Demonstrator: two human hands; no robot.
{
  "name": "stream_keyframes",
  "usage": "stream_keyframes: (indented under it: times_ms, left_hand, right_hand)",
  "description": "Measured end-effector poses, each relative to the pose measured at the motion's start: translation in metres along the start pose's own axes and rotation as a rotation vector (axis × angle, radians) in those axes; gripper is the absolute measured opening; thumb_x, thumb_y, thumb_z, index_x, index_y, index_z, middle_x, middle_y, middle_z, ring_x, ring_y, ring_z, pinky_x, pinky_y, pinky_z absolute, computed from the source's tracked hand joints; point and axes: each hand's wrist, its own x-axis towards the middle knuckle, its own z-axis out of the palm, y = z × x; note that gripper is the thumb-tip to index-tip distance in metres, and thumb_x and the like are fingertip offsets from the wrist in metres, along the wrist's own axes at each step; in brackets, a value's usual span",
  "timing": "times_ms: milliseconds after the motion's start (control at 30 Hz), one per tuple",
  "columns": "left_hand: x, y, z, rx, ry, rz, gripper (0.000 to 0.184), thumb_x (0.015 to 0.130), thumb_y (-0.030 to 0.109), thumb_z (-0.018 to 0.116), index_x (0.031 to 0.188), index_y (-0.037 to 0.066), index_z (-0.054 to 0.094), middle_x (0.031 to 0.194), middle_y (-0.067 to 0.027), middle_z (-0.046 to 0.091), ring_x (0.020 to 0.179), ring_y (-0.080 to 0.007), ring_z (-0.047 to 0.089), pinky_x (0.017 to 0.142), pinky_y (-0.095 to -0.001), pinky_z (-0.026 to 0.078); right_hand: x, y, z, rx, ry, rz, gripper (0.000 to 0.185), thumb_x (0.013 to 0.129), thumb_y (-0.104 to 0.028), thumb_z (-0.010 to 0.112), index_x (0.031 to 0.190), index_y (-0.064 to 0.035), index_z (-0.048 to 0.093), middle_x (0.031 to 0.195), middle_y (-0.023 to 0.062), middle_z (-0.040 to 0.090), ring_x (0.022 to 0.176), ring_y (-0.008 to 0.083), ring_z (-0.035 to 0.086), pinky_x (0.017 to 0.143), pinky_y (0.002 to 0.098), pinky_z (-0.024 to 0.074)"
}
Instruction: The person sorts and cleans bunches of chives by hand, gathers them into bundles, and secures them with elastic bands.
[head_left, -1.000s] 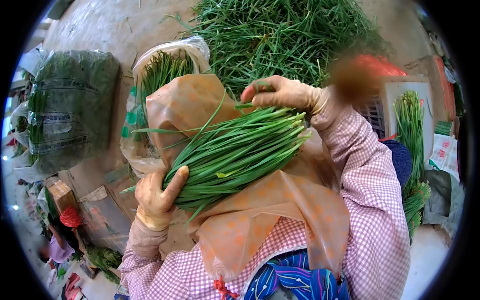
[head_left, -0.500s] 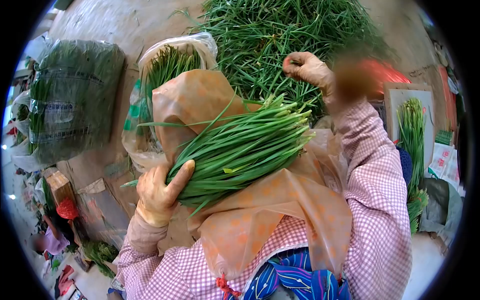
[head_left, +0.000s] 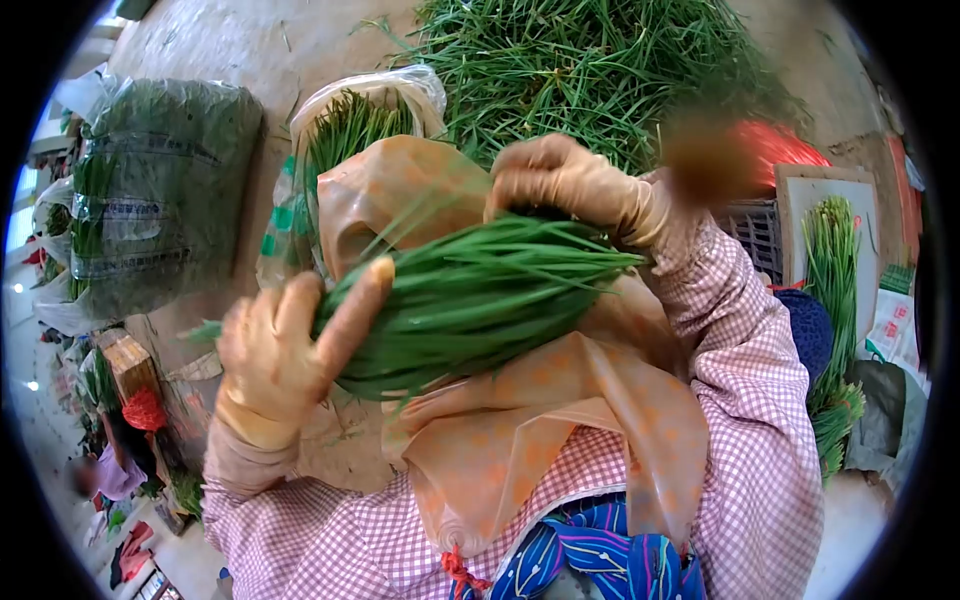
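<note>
A thick bundle of long green stalks lies across my lap on an orange-patterned plastic apron, blurred by motion. My left hand, in a pale glove, is at the leafy left end, its fingers apart and its thumb over the leaves. My right hand, also gloved, is at the upper right side of the bundle with its fingers curled. What the right fingers hold, if anything, is hidden.
Loose green stalks are heaped ahead. A plastic bag of stalks stands ahead-left, a large wrapped bale farther left. At right are a dark crate and another bundle. A person is at far left.
My right hand reached out over the heap, then came back to the bundle. My left hand has shifted left and its fingers have spread. The bundle has turned slightly.
</note>
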Motion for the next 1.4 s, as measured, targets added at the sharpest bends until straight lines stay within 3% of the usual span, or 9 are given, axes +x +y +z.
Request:
stream_keyframes:
  times_ms: [200, 367, 467, 567, 700, 867, 1067, 1300, 1400]
  left_hand:
    - [0.047, -0.022, -0.019, -0.501, -0.075, -0.265, 0.065, 0.073, 0.011, 0.067, 0.136, 0.021, 0.053, 0.078, -0.0036, 0.061, 0.067, -0.0244, 0.063, 0.059, -0.0366, 0.049]
    - [0.035, -0.024, -0.019, -1.33, -0.231, -0.641, 0.055, 0.084, -0.004, 0.061, 0.136, 0.0, 0.045, 0.118, -0.0115, 0.064, 0.104, -0.0133, 0.061, 0.091, -0.0281, 0.048]
    - [-0.007, -0.037, 0.013, -1.56, -0.451, -0.721, 0.044, 0.085, -0.003, 0.061, 0.128, 0.0, 0.052, 0.113, -0.0082, 0.064, 0.098, -0.0145, 0.062, 0.081, -0.0256, 0.051]
    - [-0.048, -0.021, 0.05, -1.554, -0.584, -1.046, 0.034, 0.088, 0.012, 0.063, 0.121, 0.006, 0.059, 0.104, -0.0077, 0.065, 0.085, -0.0148, 0.065, 0.065, -0.0224, 0.052]
    - [-0.061, -0.005, 0.046, -2.219, -0.38, -1.544, 0.039, 0.086, 0.007, 0.062, 0.124, 0.006, 0.057, 0.1, -0.0077, 0.066, 0.069, -0.0119, 0.06, 0.048, -0.0205, 0.041]
    - [-0.077, 0.019, 0.057, -1.944, -0.37, -1.302, 0.039, 0.087, 0.007, 0.06, 0.126, 0.003, 0.054, 0.095, -0.0071, 0.067, 0.059, -0.0088, 0.057, 0.04, -0.0186, 0.033]
    - [-0.071, 0.031, 0.059, -2.29, -0.243, -1.307, 0.042, 0.088, 0.013, 0.06, 0.128, 0.002, 0.051, 0.104, -0.0089, 0.065, 0.075, -0.0136, 0.061, 0.053, -0.0228, 0.043]
    - [-0.064, 0.051, 0.057, -2.078, -0.177, -1.217, 0.045, 0.09, 0.018, 0.059, 0.13, 0.001, 0.049, 0.113, -0.0114, 0.063, 0.092, -0.0189, 0.063, 0.071, -0.028, 0.053]
    - [-0.062, 0.056, 0.065, -2.561, 0.087, -1.413, 0.047, 0.091, 0.014, 0.058, 0.134, 0.001, 0.045, 0.12, -0.0118, 0.061, 0.103, -0.0209, 0.061, 0.087, -0.0329, 0.052]
  right_hand:
    - [-0.006, 0.018, -0.054, 0.925, 0.184, -0.312, 0.02, 0.094, -0.027, 0.058, 0.082, -0.0107, 0.057, 0.056, -0.0075, 0.036, 0.046, 0.0073, 0.031, 0.046, 0.0277, 0.0357]
    - [-0.053, 0.021, -0.136, 0.667, 0.462, -0.488, 0.023, 0.093, -0.028, 0.06, 0.08, -0.0103, 0.055, 0.053, -0.0088, 0.035, 0.041, 0.0052, 0.027, 0.036, 0.0222, 0.024]
    - [-0.052, 0.058, -0.152, 0.606, 0.726, -0.436, 0.043, 0.094, -0.047, 0.054, 0.104, -0.005, 0.054, 0.076, 0.0029, 0.059, 0.062, 0.0098, 0.051, 0.051, 0.0235, 0.0391]
    - [-0.019, 0.054, -0.076, 0.425, 0.31, -0.144, 0.094, 0.079, -0.076, 0.051, 0.141, -0.0081, 0.033, 0.123, 0.018, 0.054, 0.09, 0.0323, 0.057, 0.077, 0.0419, 0.0506]
    - [0.008, 0.046, -0.024, 0.623, 0.125, -0.148, 0.036, 0.093, -0.035, 0.061, 0.114, -0.0051, 0.06, 0.079, -0.0022, 0.063, 0.061, 0.0018, 0.052, 0.046, 0.0181, 0.038]
    - [-0.021, -0.009, -0.037, 0.234, 0.435, -0.168, 0.024, 0.09, -0.03, 0.066, 0.098, -0.0079, 0.063, 0.07, -0.0066, 0.057, 0.047, 0.0021, 0.042, 0.036, 0.0169, 0.0268]
    - [-0.056, 0.022, -0.129, 0.683, 0.666, -0.448, 0.021, 0.095, -0.027, 0.057, 0.094, -0.0065, 0.063, 0.052, -0.0075, 0.04, 0.04, 0.0039, 0.03, 0.035, 0.0205, 0.0222]
    - [-0.035, -0.049, 0.028, -0.012, 0.446, 0.236, 0.04, 0.08, -0.04, 0.074, 0.1, -0.0056, 0.07, 0.072, 0.0022, 0.064, 0.056, 0.0067, 0.05, 0.045, 0.0202, 0.0349]
    - [-0.007, -0.03, 0.044, 0.129, 0.494, 0.023, 0.029, 0.083, -0.025, 0.072, 0.105, -0.0053, 0.07, 0.08, 0.0013, 0.067, 0.062, 0.0085, 0.056, 0.053, 0.0234, 0.0449]
